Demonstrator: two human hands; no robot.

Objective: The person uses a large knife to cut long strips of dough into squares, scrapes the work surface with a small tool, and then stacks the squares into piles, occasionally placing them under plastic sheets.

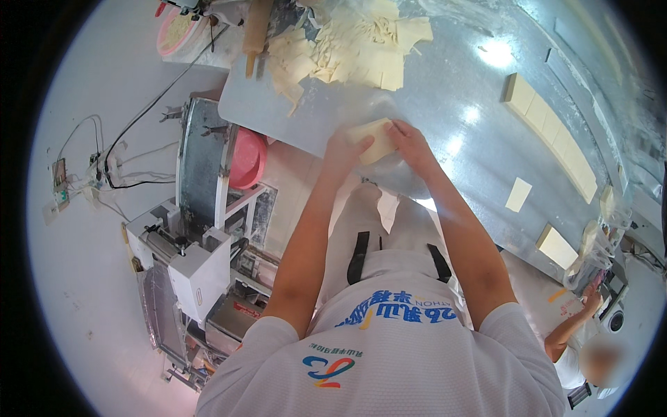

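A pale yellow, squarish stack of dough sheets (376,142) is between my two hands, at the near edge of the metal table (306,124). My left hand (344,151) is closed on its left side, blurred by motion, with the thumb over the top. On the other side, my right hand (413,144) grips the far right corner, its fingers bent around the edge. The undersides of the stack and the fingertips beneath are hidden. Beyond my hands lies a heap of torn dough scraps (361,52), with a wooden rolling pin (256,35) to its left.
To the right are a long row of cut dough stacks (552,132), a small dough sheet (518,194) and another stack (556,246). A pink basin (249,158) and a white machine (198,272) stand at left. Another person's arm (577,321) reaches in at lower right.
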